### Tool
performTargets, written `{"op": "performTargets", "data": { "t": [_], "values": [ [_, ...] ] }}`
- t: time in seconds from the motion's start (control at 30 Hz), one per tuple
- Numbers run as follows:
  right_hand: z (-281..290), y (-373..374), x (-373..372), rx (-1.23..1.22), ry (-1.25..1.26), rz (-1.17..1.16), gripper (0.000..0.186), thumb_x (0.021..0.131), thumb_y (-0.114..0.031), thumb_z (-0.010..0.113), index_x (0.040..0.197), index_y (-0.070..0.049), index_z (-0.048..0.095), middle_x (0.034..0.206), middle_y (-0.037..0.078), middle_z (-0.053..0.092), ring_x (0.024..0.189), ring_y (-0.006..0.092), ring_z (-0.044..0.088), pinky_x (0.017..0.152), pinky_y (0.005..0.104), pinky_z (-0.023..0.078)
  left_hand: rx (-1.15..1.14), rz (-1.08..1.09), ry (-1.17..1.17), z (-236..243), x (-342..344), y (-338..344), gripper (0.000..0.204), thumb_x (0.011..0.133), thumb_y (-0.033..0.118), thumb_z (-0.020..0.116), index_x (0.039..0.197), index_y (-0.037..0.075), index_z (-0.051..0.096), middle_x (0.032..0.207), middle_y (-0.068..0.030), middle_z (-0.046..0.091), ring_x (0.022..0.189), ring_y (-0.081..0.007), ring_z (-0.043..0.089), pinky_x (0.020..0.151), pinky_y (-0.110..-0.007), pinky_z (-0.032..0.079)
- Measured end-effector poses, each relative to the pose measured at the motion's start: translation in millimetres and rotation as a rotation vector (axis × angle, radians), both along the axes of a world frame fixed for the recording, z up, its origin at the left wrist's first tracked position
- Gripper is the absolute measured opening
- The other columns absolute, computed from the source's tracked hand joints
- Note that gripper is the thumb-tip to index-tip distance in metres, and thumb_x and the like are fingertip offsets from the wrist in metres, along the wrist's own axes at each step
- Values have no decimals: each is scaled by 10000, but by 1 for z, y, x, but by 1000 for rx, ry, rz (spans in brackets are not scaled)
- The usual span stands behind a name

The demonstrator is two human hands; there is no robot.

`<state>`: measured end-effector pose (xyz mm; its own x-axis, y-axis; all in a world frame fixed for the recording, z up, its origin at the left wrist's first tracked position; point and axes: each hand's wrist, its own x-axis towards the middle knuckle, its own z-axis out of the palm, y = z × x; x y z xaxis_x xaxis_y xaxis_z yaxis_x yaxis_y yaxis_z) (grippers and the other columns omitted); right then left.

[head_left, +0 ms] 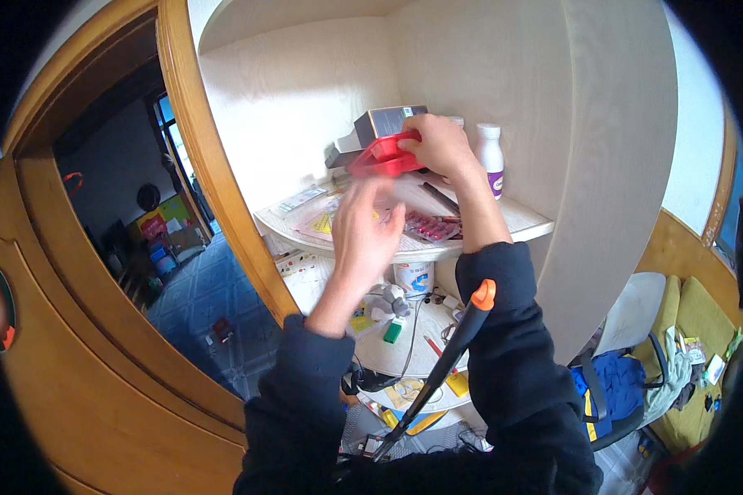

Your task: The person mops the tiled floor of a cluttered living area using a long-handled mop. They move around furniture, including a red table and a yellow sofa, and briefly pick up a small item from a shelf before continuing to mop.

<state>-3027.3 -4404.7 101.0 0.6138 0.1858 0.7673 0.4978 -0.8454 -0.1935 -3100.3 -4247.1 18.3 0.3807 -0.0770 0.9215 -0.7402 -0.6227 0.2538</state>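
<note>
A red plastic tray-like box [385,155] is held up over the corner shelf, pinched at its right side by my right hand [439,144]. Just below it and to the left, my left hand [365,231] is raised with the thumb apart from the fingers. Its fingertips are smeared by motion, and nothing shows in its grasp. Beneath the hands, on the shelf board [520,224], lie a blister pack of dark red capsules [428,226] and some papers [312,216]. Behind the red box stands a dark grey carton [380,122].
A white bottle with a purple label [489,159] stands at the shelf's right. On the lower shelf are a white tub [414,277], a grey plush toy [385,304] and a green object [393,332]. A black stick with an orange tip [483,294] rises between my forearms.
</note>
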Motion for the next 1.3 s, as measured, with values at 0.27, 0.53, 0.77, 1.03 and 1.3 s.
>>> {"op": "performTargets", "data": {
  "t": [0.27,0.53,0.77,1.03,1.3],
  "values": [
    [3,-1,-3,-39,126,-88,339,706,-297,736,1002,-137,697,922,129,681,897,288,649,798,403,505,-155,118,164,13,47,-20,295,727,106,720,937,24,528,993,-185,524,867,-383,591,741,-464,482],
    [6,4,-6,30,34,-127,342,738,-318,714,1042,-161,689,965,117,679,913,289,647,799,407,504,232,132,45,27,58,-10,218,754,24,650,934,-3,529,940,-186,560,841,-376,596,733,-443,490],
    [9,8,-9,72,-52,-117,334,729,-324,718,1014,-153,702,928,130,684,882,304,652,800,415,502,689,174,-7,42,46,20,200,761,-12,562,949,31,508,927,-167,580,896,-354,604,754,-446,493],
    [8,6,-11,201,-128,-32,318,747,-307,709,997,-110,702,924,140,684,866,298,658,802,397,505,589,183,70,58,38,48,185,791,-12,566,945,31,472,923,-172,568,886,-372,586,742,-446,485],
    [6,8,-15,221,-240,42,321,750,-307,707,993,-97,693,967,112,677,886,301,646,792,401,500,705,319,7,71,37,67,191,761,12,607,936,7,530,942,-184,602,910,-350,610,766,-429,496]
  ]
}}
